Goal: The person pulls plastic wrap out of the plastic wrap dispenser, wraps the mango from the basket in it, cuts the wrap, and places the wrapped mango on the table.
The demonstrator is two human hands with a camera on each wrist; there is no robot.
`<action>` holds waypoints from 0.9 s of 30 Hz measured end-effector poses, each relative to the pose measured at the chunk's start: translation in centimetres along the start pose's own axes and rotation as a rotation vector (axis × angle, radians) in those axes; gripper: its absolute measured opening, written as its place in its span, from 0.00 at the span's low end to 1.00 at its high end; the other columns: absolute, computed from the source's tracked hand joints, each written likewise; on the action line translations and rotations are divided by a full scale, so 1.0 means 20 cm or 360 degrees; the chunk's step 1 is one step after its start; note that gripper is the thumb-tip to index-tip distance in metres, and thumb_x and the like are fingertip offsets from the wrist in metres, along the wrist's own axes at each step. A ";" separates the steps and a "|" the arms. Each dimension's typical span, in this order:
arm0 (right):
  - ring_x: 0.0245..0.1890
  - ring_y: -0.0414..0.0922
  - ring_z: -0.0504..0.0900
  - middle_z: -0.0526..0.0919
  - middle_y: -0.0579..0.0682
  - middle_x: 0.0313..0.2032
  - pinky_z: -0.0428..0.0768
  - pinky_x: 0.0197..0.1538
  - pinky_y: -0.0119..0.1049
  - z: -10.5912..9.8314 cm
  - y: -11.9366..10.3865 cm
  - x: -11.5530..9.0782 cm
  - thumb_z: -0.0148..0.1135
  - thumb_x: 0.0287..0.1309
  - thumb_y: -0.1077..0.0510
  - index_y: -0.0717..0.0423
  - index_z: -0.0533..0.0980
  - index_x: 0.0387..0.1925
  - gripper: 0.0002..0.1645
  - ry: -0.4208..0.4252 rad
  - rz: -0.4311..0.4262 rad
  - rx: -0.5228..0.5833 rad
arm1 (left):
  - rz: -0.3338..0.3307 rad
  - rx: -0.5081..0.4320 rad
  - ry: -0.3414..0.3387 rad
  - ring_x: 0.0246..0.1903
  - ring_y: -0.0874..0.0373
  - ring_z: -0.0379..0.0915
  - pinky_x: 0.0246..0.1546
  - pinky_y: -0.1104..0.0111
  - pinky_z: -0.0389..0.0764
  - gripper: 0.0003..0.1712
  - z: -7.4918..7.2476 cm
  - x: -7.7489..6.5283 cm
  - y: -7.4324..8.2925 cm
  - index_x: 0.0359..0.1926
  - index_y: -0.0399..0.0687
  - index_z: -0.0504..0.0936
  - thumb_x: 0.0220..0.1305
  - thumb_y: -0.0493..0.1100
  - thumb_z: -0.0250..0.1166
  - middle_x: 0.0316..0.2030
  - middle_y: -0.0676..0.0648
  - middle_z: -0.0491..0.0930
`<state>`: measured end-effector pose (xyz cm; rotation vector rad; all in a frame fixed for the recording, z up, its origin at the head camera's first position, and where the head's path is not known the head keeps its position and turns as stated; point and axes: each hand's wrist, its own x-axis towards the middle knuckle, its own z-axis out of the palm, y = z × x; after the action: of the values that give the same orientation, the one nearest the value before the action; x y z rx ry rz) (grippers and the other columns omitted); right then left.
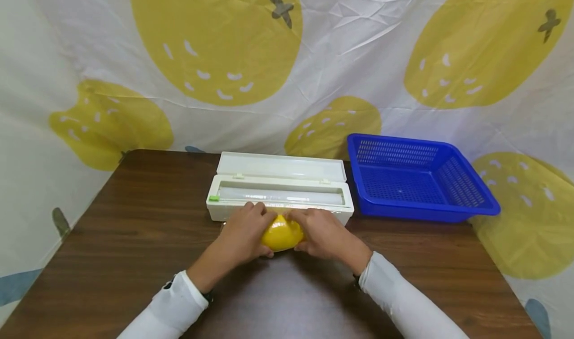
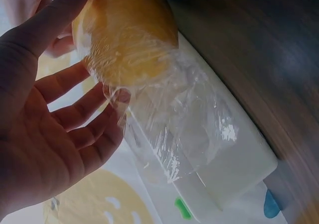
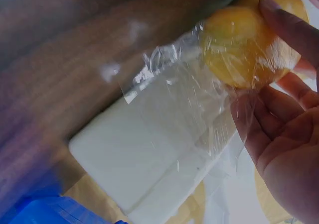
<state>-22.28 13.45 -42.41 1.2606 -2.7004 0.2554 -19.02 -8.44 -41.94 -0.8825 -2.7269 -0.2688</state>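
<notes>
A shiny yellow, rounded fruit (image 1: 281, 233) is held between both hands above the table, just in front of the cling film dispenser (image 1: 280, 212). Clear cling film (image 2: 199, 119) covers part of the fruit and hangs off it in loose, wrinkled folds. The left hand (image 1: 246, 232) grips one side, its thumb on the fruit and its fingers near the film in the left wrist view. From the other side the right hand (image 1: 324, 233) holds it, thumb pressed on the skin; its fingers (image 3: 279, 104) touch the film. The exact kind of fruit is hard to tell.
The dispenser's white lid (image 1: 282, 167) stands raised at the back, showing the film roll (image 1: 278, 195) and a green slider (image 1: 214, 198) at its left. A blue plastic basket (image 1: 426, 209) sits at the back right of the brown table (image 1: 134, 239). A fruit-printed cloth hangs behind.
</notes>
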 end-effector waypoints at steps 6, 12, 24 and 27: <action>0.32 0.43 0.81 0.89 0.49 0.37 0.85 0.38 0.44 -0.03 0.01 0.03 0.83 0.32 0.49 0.53 0.78 0.52 0.40 -0.0112 0.0014 0.0033 | 0.0017 0.0054 -0.0024 0.35 0.45 0.75 0.38 0.51 0.80 0.45 0.00 0.00 0.02 0.51 0.40 0.80 0.31 0.58 0.83 0.37 0.40 0.81; 0.30 0.43 0.80 0.88 0.48 0.35 0.84 0.37 0.44 -0.06 0.02 0.06 0.83 0.32 0.47 0.54 0.79 0.51 0.40 -0.0208 0.0011 0.0080 | 0.0050 0.0079 -0.0031 0.33 0.45 0.77 0.37 0.50 0.80 0.45 0.01 -0.01 0.04 0.49 0.40 0.78 0.29 0.58 0.84 0.33 0.40 0.83; 0.29 0.39 0.77 0.84 0.42 0.33 0.80 0.36 0.38 -0.06 0.05 0.09 0.82 0.33 0.50 0.53 0.80 0.50 0.36 -0.0293 -0.0016 0.0266 | -0.0037 0.0128 -0.0113 0.39 0.43 0.76 0.39 0.49 0.78 0.52 0.02 -0.01 0.06 0.53 0.39 0.77 0.25 0.59 0.85 0.39 0.38 0.83; 0.30 0.40 0.77 0.83 0.42 0.34 0.80 0.37 0.37 -0.06 0.06 0.10 0.81 0.35 0.52 0.54 0.80 0.51 0.36 -0.0352 -0.0020 0.0334 | -0.0094 0.0206 -0.0152 0.42 0.42 0.73 0.38 0.51 0.76 0.56 0.03 -0.02 0.08 0.57 0.39 0.76 0.23 0.61 0.85 0.43 0.38 0.80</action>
<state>-24.37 12.87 -40.89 1.4398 -2.9130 0.4319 -17.92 -7.23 -42.40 -0.7998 -2.8241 -0.0617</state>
